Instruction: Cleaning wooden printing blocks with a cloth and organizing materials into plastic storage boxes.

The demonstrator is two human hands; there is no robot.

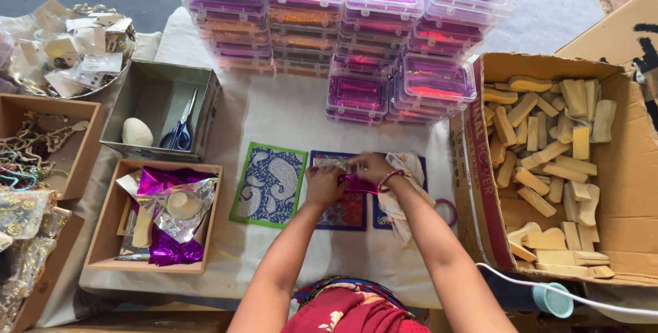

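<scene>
Hands meet over a blue patterned card point(343, 206); I see left hand point(324, 186) and right hand point(371, 166) fingers pinched together on purple foil point(358, 183); foil mostly hidden beneath them.

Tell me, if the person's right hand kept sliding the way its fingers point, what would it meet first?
Probably the left hand, since the right hand points leftward at it over the shiny purple foil piece.
</scene>
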